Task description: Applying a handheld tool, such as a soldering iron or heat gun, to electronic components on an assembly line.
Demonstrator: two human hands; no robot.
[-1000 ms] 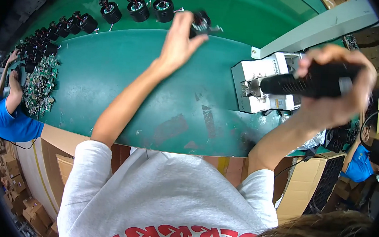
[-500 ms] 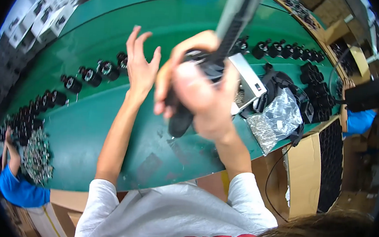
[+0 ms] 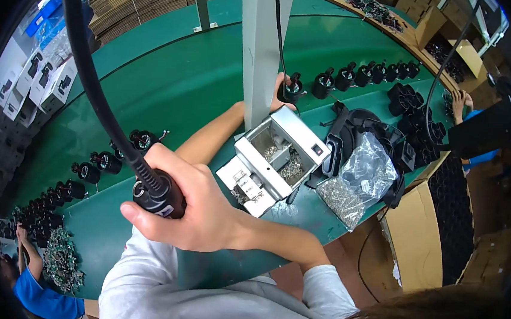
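My right hand (image 3: 206, 212) is wrapped round the black handle of a corded electric screwdriver (image 3: 155, 195), low over the near side of the bench. The screwdriver's thick cable rises up and to the left; its tip is out of sight. My left arm stretches far forward behind the grey post. Beyond it, my left hand (image 3: 277, 95) curls round a black cylindrical unit (image 3: 293, 89), first in the row at the back right. The post hides part of that hand. Between my arms and the plastic bag stands a white screw feeder (image 3: 297, 130) with small screws inside.
A grey post (image 3: 262, 52) rises from the bench beside the feeder. More black units (image 3: 346, 76) line the green belt. A plastic bag of screws (image 3: 348, 197) lies on black straps. Wired parts (image 3: 63, 258) are heaped at left. Co-workers' hands (image 3: 461, 104) show at both sides.
My right hand has moved left and nearer me with the screwdriver. My left hand has gone from the left of the bench over to the back-right row and closed round a unit. The view has shifted.
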